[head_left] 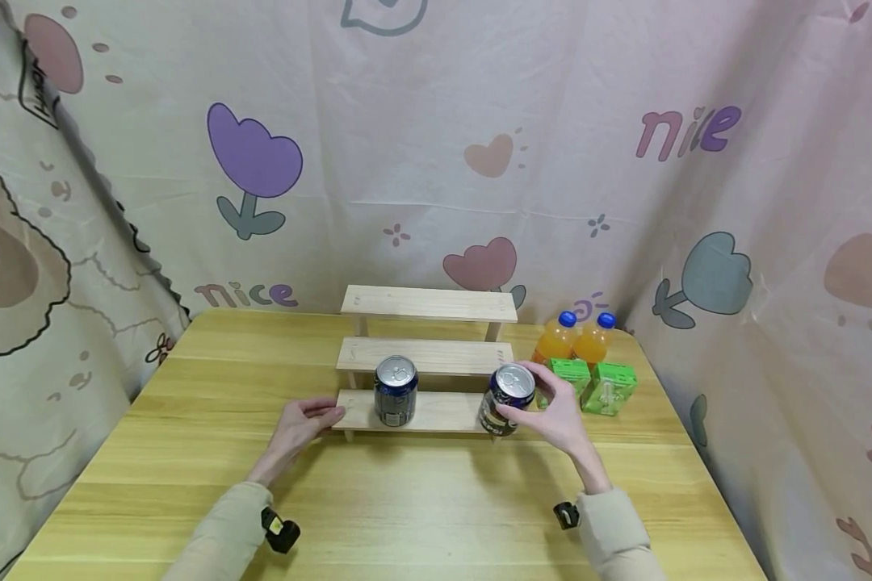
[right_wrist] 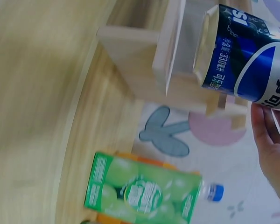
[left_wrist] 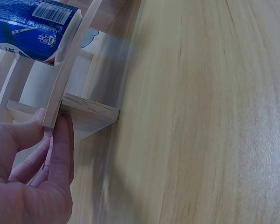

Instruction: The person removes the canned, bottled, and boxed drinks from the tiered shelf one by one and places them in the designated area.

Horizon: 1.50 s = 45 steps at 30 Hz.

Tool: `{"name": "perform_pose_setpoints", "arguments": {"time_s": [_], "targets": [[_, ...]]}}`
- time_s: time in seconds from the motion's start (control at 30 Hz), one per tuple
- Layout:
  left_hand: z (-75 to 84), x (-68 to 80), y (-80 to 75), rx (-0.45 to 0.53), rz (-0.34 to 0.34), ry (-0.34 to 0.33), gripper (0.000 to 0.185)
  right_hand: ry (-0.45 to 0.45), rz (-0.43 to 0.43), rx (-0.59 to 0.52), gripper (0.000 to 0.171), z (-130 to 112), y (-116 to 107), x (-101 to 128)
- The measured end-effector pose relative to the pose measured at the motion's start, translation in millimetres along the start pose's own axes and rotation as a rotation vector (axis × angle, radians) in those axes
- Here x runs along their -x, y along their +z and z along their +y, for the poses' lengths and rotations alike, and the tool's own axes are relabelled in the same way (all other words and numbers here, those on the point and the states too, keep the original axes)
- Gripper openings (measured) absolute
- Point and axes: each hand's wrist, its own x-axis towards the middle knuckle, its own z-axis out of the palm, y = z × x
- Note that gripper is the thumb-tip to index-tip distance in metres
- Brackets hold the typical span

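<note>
A three-step wooden rack (head_left: 425, 355) stands on the table. My left hand (head_left: 307, 425) pinches the left end of its lowest shelf, thumb on top and fingers beneath, as the left wrist view (left_wrist: 42, 163) shows. On that shelf, left of its middle, a dark blue soda can (head_left: 396, 393) stands upright. My right hand (head_left: 555, 410) grips a second blue soda can (head_left: 507, 399) between thumb and fingers at the shelf's right end. In the right wrist view this can (right_wrist: 252, 58) is tilted, its base just above the shelf board.
Right of the rack stand two green juice cartons (head_left: 609, 389). Behind them are two orange drink bottles (head_left: 592, 340) with blue caps. A patterned cloth (head_left: 407, 161) hangs behind the wooden table (head_left: 407, 508).
</note>
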Motion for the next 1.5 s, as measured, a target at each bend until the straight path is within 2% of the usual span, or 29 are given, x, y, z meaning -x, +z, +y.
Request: {"name": "perform_pose_setpoints", "arguments": {"time_s": [0.3,0.8,1.13,1.5], "targets": [[-0.8,-1.1,-0.2,0.000,0.006,-0.006,0.048,-0.034,0.051,-0.002,0.065,11.2,-26.4,10.9],[1.0,3.1,2.7,-0.011,0.013,-0.009,0.046,-0.010,0.105,-0.007,0.065,32.0,-67.6,35.4],[1.0,3.4,2.3,-0.010,0.015,-0.004,0.046,0.052,0.182,0.020,0.067,47.3,-88.4,48.5],[1.9,3.5,1.4,-0.005,0.010,-0.007,0.045,0.181,0.238,0.073,0.068,61.9,-104.0,60.6]]}}
